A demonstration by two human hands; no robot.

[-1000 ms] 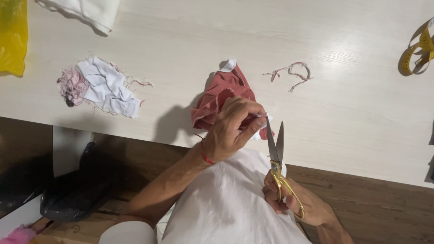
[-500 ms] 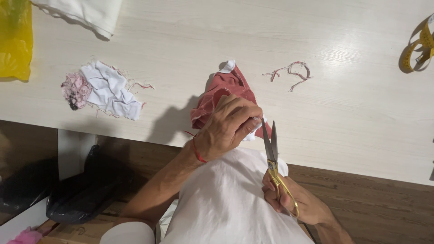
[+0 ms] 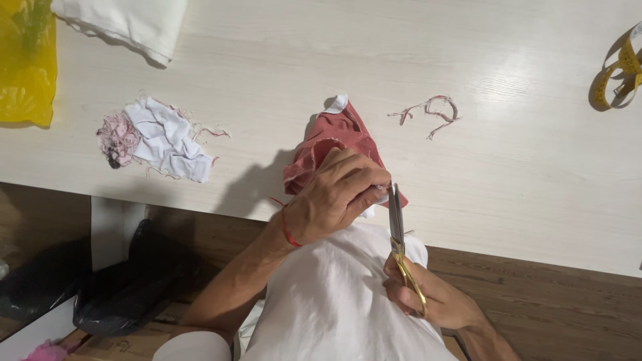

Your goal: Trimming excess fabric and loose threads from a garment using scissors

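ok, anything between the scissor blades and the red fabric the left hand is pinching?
Nothing visible. The scissors in the right hand point at the red fabric edge beside the left hand fingertips.

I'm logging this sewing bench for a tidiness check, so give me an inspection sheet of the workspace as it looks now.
Surface: pale wood-grain table.
Job's things: red cloth; gold-handled scissors, blades closed, at the cloth's edge.
Clutter: scrap pile, thread snippets, yellow tape measure, yellow bag, white fabric.
Hands: left hand grips the cloth; right hand holds the scissors.
Cables: nothing seen.
Surroundings: dark bag on the brown floor.
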